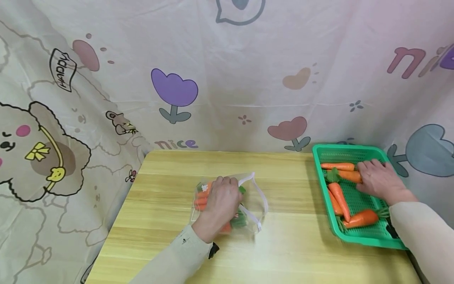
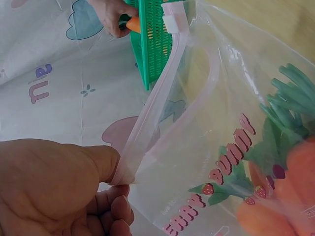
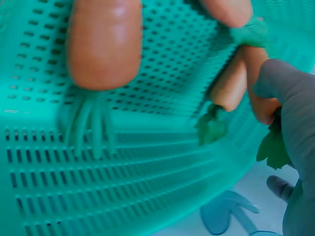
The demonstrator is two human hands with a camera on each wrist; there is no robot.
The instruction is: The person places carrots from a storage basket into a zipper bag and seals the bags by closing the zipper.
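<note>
In the head view my left hand (image 1: 221, 199) lies over a clear zip bag (image 1: 195, 215) with carrots inside. The left wrist view shows the thumb and forefinger pinching the pale zip edge (image 2: 133, 152) of its open mouth, and red lettering on the film. My right hand (image 1: 381, 179) reaches into a green basket (image 1: 369, 241) at the right. Its thumb and fingers grip a leafy-topped carrot (image 3: 255, 73) near the basket wall, as the right wrist view shows. Another carrot (image 3: 229, 88) lies beside that one.
More carrots (image 1: 339, 200) lie along the basket's left side, and a thick carrot (image 1: 361, 219) with green stalks lies near its front. The wooden table (image 1: 159, 173) meets a printed curtain (image 1: 227, 90) at the back.
</note>
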